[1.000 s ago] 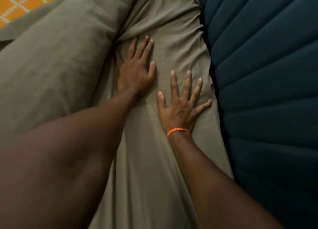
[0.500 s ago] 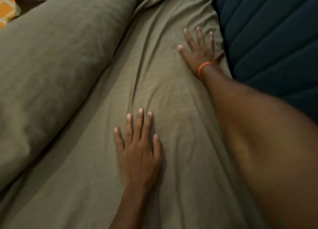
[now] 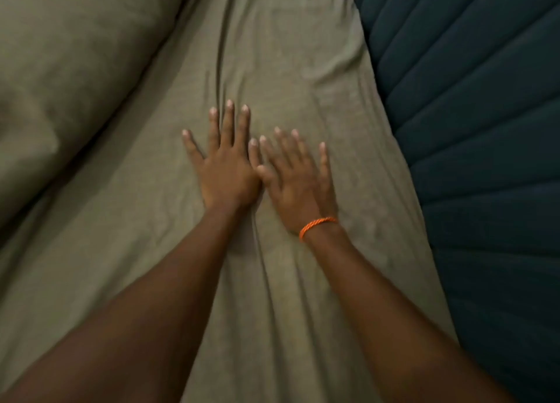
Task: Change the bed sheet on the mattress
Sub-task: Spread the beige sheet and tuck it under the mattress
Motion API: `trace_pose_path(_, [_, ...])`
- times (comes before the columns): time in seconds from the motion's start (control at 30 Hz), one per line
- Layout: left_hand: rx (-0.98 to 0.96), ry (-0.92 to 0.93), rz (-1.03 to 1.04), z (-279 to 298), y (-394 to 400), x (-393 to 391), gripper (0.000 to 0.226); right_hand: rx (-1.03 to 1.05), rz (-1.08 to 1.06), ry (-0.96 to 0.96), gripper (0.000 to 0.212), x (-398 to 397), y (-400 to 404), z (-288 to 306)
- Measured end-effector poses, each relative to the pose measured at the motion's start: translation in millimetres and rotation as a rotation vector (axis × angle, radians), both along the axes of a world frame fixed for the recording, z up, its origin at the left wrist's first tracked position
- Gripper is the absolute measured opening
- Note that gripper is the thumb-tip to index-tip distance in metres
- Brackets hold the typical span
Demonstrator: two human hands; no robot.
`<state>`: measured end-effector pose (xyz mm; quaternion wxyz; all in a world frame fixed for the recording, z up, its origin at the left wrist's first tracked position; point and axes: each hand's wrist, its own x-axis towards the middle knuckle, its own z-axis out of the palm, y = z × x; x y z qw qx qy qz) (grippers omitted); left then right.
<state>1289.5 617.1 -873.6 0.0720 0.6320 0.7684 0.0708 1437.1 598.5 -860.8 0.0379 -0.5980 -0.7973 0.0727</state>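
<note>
Head view: left hand [image 3: 228, 172] and right hand [image 3: 298, 184] now together, each grip flat, holding nothing, on sheet [image 3: 272, 69]

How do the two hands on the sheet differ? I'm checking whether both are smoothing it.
The left hand reaches further up the sheet; the right hand lies lower, nearer the dark blue quilt. The right wrist wears an orange bracelet; the left is bare. The right looks more blurred. Both lie flat, fingers straight, side by side.
</note>
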Motion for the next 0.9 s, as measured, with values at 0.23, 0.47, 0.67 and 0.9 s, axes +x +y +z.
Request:
trace_pose_path(0.23, [-0.082,-0.281,-0.089,30.3,-25.6,-9.5,0.059,-0.046,-0.285,-0.039,0.066,120.7,4.6,-1.1])
trace_pose_path(0.47, [-0.060,-0.158,-0.054,38.5,-204.7,52.4,0.063,-0.024,-0.560,-0.032,0.055,56.4,-64.7,11.4])
trace_pose_path(0.67, [-0.104,-0.080,-0.131,44.7,-308.7,56.3,0.063,-0.096,-0.174,-0.004,0.059,13.3,-240.6,29.1])
trace_pose_path(0.9, [-0.140,-0.037,-0.150,49.0,-347.7,13.9,0.063,-0.083,-0.357,-0.107,0.058,125.4,-301.7,39.9])
